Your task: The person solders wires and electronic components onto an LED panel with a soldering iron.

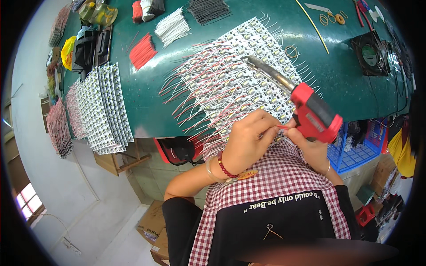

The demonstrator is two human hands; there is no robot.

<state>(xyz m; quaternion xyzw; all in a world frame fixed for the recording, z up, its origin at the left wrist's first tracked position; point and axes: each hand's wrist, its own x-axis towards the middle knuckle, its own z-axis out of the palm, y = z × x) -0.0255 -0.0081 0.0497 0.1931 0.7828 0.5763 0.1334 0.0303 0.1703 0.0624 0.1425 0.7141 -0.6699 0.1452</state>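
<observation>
My left hand (250, 139) is closed, fingertips pinching a short red wire (282, 127) near the front edge of the LED board panel. My right hand (313, 153) is closed around a red and black soldering gun (317, 113), and its thumb and forefinger meet the other end of that wire. The gun's metal tip points up and left over the panel. Under both hands lies the white LED board panel (255, 37), rows of small modules with red and white wires sticking out along its left side. The gun's grip is partly hidden behind my fingers.
Bundles of red wires (143, 51), white wires (173, 27) and black wires (208, 9) lie on the green table (142, 97). Stacked wired panels (104, 111) hang over its left edge. A black fan (369, 53) stands right; a blue crate (361, 153) sits below.
</observation>
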